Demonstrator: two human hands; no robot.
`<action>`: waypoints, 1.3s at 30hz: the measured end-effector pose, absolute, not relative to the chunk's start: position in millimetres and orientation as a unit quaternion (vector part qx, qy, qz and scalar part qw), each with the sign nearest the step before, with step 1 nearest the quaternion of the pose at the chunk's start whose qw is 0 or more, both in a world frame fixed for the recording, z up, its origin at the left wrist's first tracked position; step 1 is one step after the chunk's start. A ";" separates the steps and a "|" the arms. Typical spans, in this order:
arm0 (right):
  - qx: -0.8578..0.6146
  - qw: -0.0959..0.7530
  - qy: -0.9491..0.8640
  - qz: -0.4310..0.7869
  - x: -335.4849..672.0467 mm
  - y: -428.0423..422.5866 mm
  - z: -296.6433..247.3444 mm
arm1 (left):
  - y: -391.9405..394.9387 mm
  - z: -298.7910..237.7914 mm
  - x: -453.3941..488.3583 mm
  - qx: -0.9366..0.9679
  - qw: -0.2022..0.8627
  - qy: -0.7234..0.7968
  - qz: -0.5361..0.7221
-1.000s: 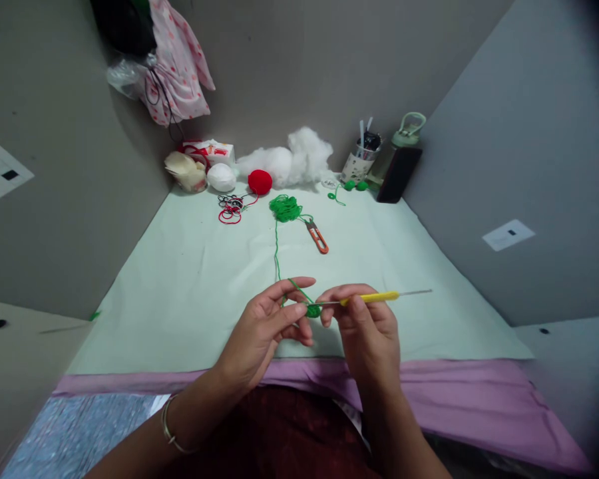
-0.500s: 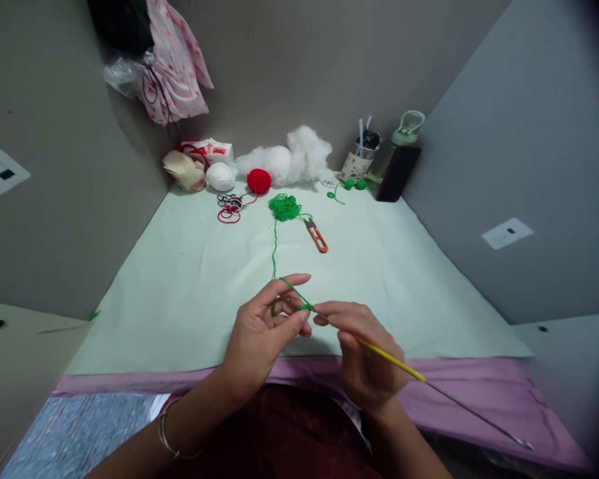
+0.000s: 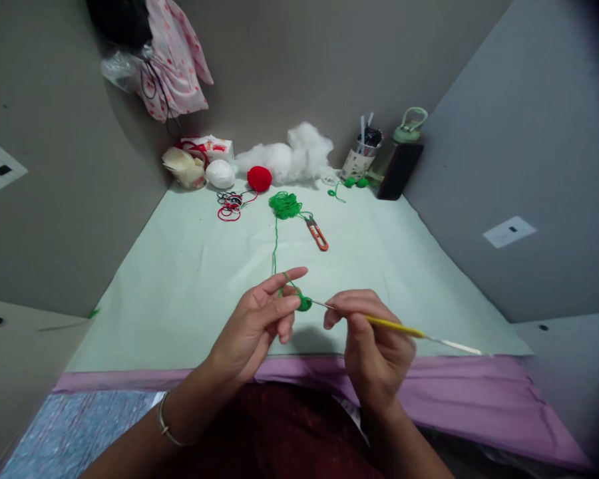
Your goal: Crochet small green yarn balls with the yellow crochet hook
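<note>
My left hand [image 3: 259,316] pinches a small green crochet piece [image 3: 304,303] between thumb and fingers. Its index finger is stretched out, with green yarn [image 3: 275,246] looped over it. That strand runs back to a loose green yarn bundle [image 3: 285,205] on the table. In my right hand [image 3: 374,339] is a crochet hook [image 3: 394,325] with a yellow grip, held like a pen. The hook's metal tip reaches the right edge of the green piece. Beyond the hands lie orange-handled thread snips [image 3: 317,234], near the green bundle.
Along the back stand a red yarn ball [image 3: 259,179], a white yarn ball [image 3: 220,174], white stuffing [image 3: 289,156], a pen holder [image 3: 360,156], a phone [image 3: 400,171] and a green bottle [image 3: 408,130]. Tangled yarn scraps [image 3: 229,205] lie at left. Grey partitions [image 3: 509,153] close in the sides.
My right hand has moved slightly right, and the hook has swung to a flatter angle, its rear end higher. The green piece now shows more fully at my left fingertips.
</note>
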State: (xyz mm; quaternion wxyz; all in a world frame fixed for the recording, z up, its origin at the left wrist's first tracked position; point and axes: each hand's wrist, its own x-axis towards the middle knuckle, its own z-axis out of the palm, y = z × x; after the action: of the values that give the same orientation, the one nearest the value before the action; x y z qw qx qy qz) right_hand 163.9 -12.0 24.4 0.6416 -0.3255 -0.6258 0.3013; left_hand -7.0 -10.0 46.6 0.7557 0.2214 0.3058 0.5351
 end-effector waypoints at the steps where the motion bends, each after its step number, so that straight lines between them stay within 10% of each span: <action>1: -0.313 0.653 -0.592 0.353 162.5 -10.4 26.1 | -10.1 48.1 -7.1 0.232 0.750 0.306 0.538; 9: -0.285 0.639 -0.487 0.523 156.2 1.8 26.7 | -12.1 46.2 -6.8 0.287 0.709 0.330 0.553; 22: -0.341 0.545 -0.757 0.115 160.5 -12.9 13.7 | -12.4 36.6 0.7 0.219 0.762 0.313 0.523; 29: -0.332 0.629 -0.567 0.416 158.5 -1.4 22.8 | -9.4 42.0 -5.7 0.230 0.742 0.317 0.545; 39: -0.288 0.626 -0.493 0.531 156.9 3.3 21.7 | -13.7 39.7 -0.6 0.259 0.727 0.327 0.545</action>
State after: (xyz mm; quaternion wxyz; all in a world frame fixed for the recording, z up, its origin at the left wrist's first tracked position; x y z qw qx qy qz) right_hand 156.9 3.3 21.7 0.6262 -0.2875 -0.4931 0.5311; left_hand -0.6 -13.7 39.7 0.7274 0.2593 0.3268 0.5448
